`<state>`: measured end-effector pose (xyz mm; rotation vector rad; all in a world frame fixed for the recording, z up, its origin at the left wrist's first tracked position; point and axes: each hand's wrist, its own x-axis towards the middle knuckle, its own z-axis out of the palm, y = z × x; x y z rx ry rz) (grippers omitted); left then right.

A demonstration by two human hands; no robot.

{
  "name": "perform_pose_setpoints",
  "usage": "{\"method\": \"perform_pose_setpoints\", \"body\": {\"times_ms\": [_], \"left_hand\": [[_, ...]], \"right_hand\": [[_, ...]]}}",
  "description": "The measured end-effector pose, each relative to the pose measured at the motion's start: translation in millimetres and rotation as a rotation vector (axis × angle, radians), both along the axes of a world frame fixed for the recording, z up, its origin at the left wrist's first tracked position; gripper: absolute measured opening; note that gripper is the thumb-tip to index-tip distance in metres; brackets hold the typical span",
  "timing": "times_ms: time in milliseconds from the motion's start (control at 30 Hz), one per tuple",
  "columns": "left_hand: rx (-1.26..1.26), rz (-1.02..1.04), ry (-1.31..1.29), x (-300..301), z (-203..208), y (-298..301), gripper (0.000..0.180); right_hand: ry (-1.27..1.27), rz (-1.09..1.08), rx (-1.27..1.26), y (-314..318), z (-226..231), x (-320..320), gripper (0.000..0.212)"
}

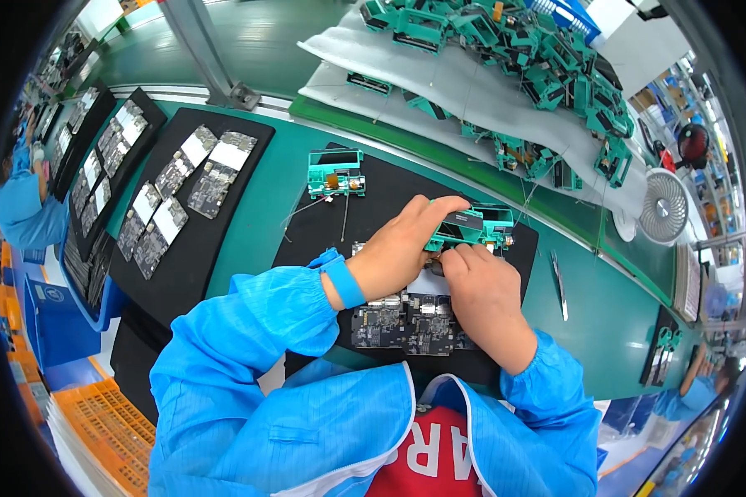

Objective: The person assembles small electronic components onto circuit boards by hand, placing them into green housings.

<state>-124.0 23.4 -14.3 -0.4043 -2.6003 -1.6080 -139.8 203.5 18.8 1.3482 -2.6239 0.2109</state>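
Note:
My left hand, a blue band on its wrist, is closed on a green plastic housing with a dark panel. Just below it, my right hand has its fingers pressed together at the housing's lower edge; what they pinch is hidden. Under both hands, dark circuit boards with silvery parts lie side by side on a black mat. A second green housing with thin wires stands on the mat to the upper left. Partly behind the held housing shows another green part.
Tweezers lie on the green table right of the mat. At left, black trays carry several circuit boards. White foam sheets at the back bear a heap of green housings. A fan stands far right; co-workers sit at both sides.

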Motion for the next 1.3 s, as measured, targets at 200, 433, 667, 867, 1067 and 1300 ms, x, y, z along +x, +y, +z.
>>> {"method": "perform_pose_setpoints", "body": {"times_ms": [200, 433, 667, 867, 1067, 1300], "left_hand": [[-0.146, 0.045, 0.214, 8.3, 17.4, -10.7, 0.079], [-0.277, 0.57, 0.481, -3.9, 26.4, -106.1, 0.046], [-0.161, 0.35, -0.046, 4.9, -6.6, -135.4, 0.071], [-0.284, 0.376, 0.097, 11.4, -1.9, -131.7, 0.068], [-0.056, 0.268, 0.373, 26.7, 31.5, -82.1, 0.054], [0.094, 0.198, 0.509, 39.0, 33.1, -49.3, 0.059]], "right_hand": [[-0.058, 0.061, -0.126, 11.1, -3.0, -10.0, 0.026], [-0.034, 0.126, -0.285, 3.5, 5.3, -6.6, 0.028], [-0.084, 0.113, -0.286, 2.3, -5.3, -11.7, 0.027], [-0.171, 0.095, -0.333, 1.8, 5.9, -3.9, 0.026], [-1.036, 0.074, -0.988, -23.0, 7.1, 15.1, 0.023], [-1.644, 0.024, -1.02, -27.1, -11.5, 7.7, 0.03]]}}
